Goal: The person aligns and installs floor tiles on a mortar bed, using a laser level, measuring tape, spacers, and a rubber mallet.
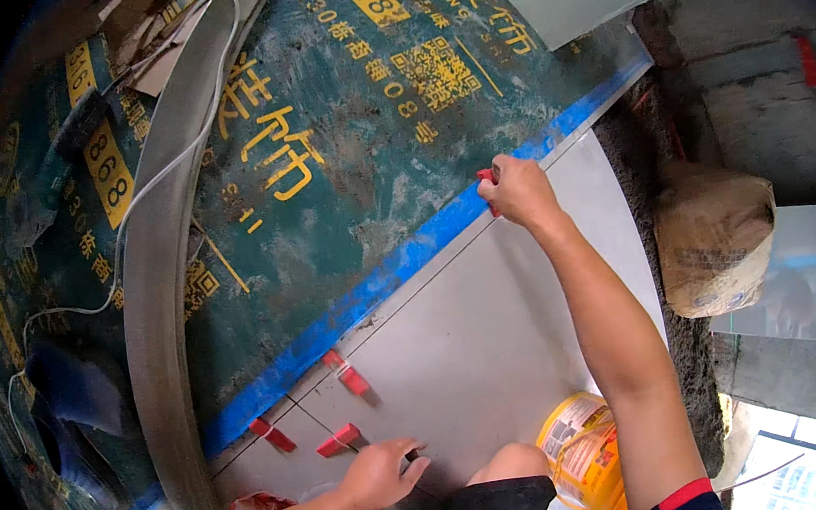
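My right hand grips a red tile-levelling wedge at the pale tile's edge, along a strip of blue tape. My left hand is low in the view with curled fingers around a small dark object I cannot make out. Just above it, red wedges sit in clips along the joints of the grey tiles; several more lie further left. My knee is beside a yellow bucket at the bottom, partly hidden by my right forearm.
A green protective sheet covers the surface beyond the tape, crossed by a long metal straightedge and a white cable. A dark tool lies left. A paper sack and rough concrete are on the right.
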The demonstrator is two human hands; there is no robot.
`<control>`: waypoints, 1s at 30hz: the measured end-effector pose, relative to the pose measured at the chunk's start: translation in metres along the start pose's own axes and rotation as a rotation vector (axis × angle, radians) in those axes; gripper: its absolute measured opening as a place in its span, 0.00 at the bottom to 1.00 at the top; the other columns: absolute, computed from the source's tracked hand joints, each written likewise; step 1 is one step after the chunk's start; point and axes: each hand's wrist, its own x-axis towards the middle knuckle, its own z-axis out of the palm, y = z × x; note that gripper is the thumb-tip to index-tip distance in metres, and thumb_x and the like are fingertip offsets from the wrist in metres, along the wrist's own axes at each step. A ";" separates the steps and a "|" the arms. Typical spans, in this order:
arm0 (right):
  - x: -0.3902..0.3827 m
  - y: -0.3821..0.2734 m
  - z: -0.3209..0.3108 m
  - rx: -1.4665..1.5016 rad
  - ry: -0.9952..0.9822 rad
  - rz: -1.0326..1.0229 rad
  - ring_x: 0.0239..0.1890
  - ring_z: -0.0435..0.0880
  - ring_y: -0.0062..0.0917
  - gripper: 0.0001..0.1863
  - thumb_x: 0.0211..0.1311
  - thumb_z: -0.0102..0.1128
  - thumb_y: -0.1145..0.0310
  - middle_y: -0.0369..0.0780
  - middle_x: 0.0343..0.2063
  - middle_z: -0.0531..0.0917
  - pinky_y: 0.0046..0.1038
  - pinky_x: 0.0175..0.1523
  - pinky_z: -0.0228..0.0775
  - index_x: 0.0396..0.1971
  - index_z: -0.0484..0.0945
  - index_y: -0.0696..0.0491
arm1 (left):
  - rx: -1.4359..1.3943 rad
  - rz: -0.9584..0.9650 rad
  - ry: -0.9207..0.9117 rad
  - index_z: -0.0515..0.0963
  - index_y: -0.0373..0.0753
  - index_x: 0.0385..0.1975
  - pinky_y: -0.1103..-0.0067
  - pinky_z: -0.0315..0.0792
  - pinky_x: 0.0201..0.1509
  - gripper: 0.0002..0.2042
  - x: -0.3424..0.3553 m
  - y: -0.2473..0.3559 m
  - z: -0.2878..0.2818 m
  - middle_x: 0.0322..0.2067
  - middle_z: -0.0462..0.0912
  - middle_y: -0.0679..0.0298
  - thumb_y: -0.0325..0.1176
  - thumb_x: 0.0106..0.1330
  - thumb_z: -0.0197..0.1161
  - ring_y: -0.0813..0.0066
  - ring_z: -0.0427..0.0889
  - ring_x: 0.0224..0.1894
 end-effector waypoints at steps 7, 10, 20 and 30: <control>-0.002 -0.006 0.003 -0.026 0.014 -0.141 0.32 0.83 0.52 0.12 0.55 0.62 0.63 0.54 0.26 0.83 0.48 0.42 0.77 0.28 0.77 0.58 | 0.006 -0.031 0.027 0.81 0.34 0.44 0.64 0.77 0.38 0.16 0.021 0.010 -0.021 0.34 0.85 0.50 0.41 0.66 0.66 0.49 0.84 0.34; 0.000 0.000 0.000 -0.028 0.017 -0.227 0.32 0.83 0.52 0.11 0.54 0.63 0.64 0.54 0.26 0.83 0.47 0.41 0.77 0.29 0.77 0.57 | -0.034 -0.043 0.096 0.81 0.34 0.44 0.68 0.77 0.36 0.16 0.027 0.013 -0.030 0.33 0.84 0.52 0.41 0.66 0.67 0.57 0.84 0.31; -0.035 0.004 -0.011 0.022 0.162 -0.195 0.35 0.83 0.47 0.17 0.59 0.70 0.59 0.51 0.32 0.84 0.43 0.41 0.75 0.34 0.79 0.59 | -0.787 -0.280 0.145 0.80 0.36 0.46 0.83 0.69 0.28 0.10 0.054 0.023 -0.072 0.31 0.79 0.70 0.34 0.72 0.63 0.87 0.73 0.27; -0.188 -0.126 0.017 1.252 -0.639 0.255 0.43 0.82 0.23 0.20 0.76 0.54 0.59 0.40 0.44 0.82 0.26 0.49 0.76 0.58 0.72 0.58 | -1.077 0.086 0.439 0.74 0.35 0.52 0.83 0.73 0.41 0.10 0.152 0.076 -0.114 0.41 0.79 0.63 0.26 0.74 0.56 0.82 0.75 0.36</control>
